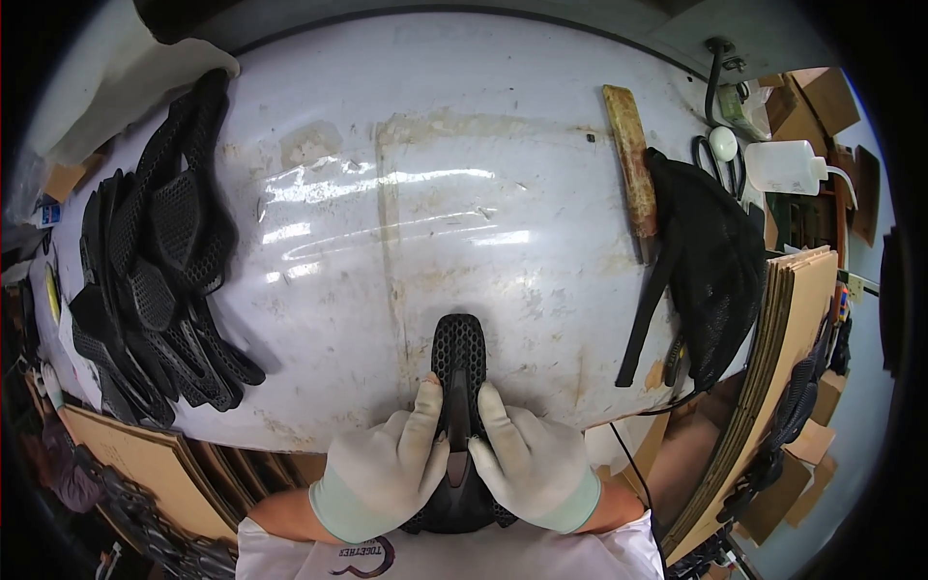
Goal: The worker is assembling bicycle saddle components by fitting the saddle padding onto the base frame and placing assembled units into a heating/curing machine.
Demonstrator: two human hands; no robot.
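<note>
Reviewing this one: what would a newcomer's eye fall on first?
Probably the left hand and right hand, in pale gloves, gripping a black honeycomb piece at the bottom centre. Next, the heap of similar black pieces on the left of the shiny white table. On its right, a black mesh fabric item lies beside a worn strip.

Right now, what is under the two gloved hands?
A black honeycomb-patterned part: its far end shows. The left hand and right hand hide parts of its sides.
</note>
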